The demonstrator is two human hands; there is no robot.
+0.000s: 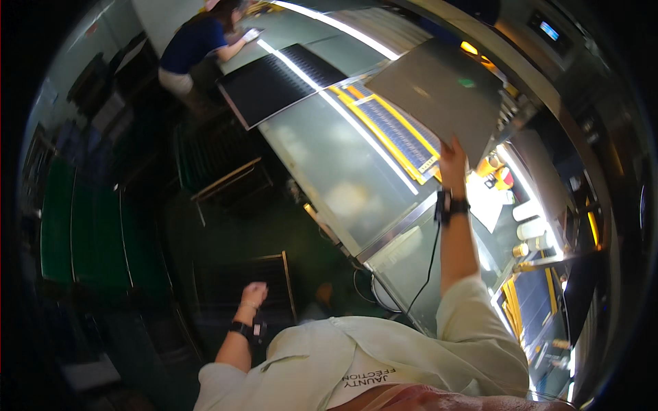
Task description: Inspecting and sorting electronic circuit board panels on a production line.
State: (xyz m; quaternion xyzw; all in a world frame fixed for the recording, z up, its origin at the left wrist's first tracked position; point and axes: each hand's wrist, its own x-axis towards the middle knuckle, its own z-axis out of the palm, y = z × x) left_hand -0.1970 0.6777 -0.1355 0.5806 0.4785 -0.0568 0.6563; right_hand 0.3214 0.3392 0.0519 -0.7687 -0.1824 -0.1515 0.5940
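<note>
My right hand (452,163) reaches forward over the bench and grips the near edge of a flat grey panel (439,85). The panel is held tilted above the bench and hides part of what lies beneath it. Under its left side lies a yellow-edged sheet with a dark grid pattern (394,127). My left hand (255,294) hangs low to the left, away from the bench, its fingers curled with nothing seen in them. A dark strap with a small device sits on each wrist, and a black cable runs down from the right one.
A black panel with rows of small marks (281,85) lies across the metal bench (329,178). Another person (199,48) leans over its far end. Dark racks (219,171) stand left of the bench. White rolls (528,219) and a bright light strip line the right.
</note>
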